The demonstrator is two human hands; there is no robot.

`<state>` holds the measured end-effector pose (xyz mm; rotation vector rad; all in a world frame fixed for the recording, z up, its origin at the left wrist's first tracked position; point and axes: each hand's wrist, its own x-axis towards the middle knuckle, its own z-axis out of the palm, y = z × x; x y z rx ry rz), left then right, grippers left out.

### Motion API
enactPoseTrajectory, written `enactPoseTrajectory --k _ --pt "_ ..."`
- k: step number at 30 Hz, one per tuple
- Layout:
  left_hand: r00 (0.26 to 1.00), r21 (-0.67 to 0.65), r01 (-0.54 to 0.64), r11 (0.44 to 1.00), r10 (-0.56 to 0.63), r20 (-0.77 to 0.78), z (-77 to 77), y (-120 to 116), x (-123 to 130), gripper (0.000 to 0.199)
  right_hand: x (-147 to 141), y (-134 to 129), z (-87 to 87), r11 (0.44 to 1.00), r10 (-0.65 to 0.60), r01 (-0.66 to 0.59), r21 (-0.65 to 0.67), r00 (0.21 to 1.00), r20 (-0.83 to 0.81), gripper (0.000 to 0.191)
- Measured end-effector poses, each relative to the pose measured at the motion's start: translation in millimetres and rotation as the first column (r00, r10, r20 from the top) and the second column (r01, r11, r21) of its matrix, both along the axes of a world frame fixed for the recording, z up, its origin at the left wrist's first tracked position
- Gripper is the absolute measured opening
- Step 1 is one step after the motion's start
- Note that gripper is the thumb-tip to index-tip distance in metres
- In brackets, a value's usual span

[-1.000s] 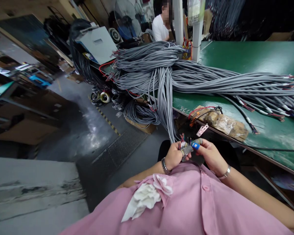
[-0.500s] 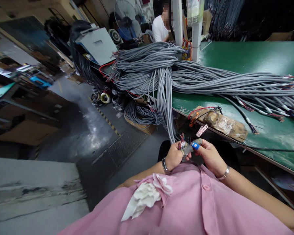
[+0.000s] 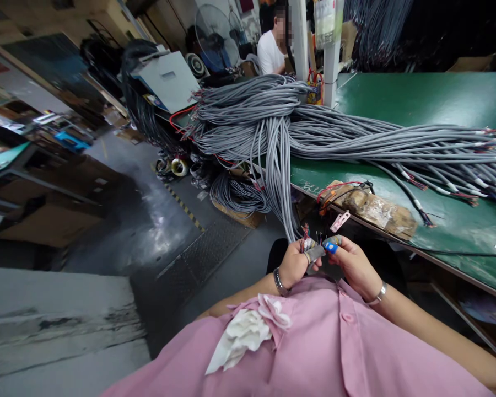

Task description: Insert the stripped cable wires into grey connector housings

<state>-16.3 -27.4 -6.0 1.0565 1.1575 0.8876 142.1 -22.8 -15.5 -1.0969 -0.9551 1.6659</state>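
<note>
My left hand (image 3: 296,263) is closed around the ends of several grey cables (image 3: 281,190), which hang down over the table edge. Thin coloured wires (image 3: 306,234) stick up out of that fist. Close beside it, my right hand (image 3: 352,261) pinches at the fine wire tips, thumb against forefinger. Its thumb wears a blue cover, and grey covers wrap fingers on both hands. Just what the right fingertips grip is too small to see fully, but thin wires run to them.
On the green table (image 3: 400,94) lies a large pile of grey cables (image 3: 248,102). A worn wooden block (image 3: 382,212) with wires and a pink clip (image 3: 339,222) sits at its near edge. Coiled cables (image 3: 237,194) rest below. Another person (image 3: 270,52) sits behind the table.
Both hands stay together at the wire ends, with hardly any movement of the fingers. The whole view has shifted very slightly.
</note>
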Motion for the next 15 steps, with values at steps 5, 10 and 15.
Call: enactPoseTrajectory --k 5,10,15 --pt "0.999 -0.023 0.035 0.999 -0.034 0.017 0.4 -0.3 -0.9 0.031 -2.8 2.4 6.4 0.995 0.094 -0.093 -0.017 0.996 0.004 0.030" --pt "1.000 -0.061 0.015 0.998 -0.014 0.023 3.0 -0.8 0.3 0.032 -4.8 2.7 2.9 0.999 0.052 -0.052 -0.007 0.998 0.019 0.029" --pt "0.999 -0.052 -0.041 0.998 0.042 0.024 3.0 -1.6 2.1 0.034 -9.7 0.7 1.2 1.000 0.009 -0.010 -0.022 0.999 -0.034 0.025"
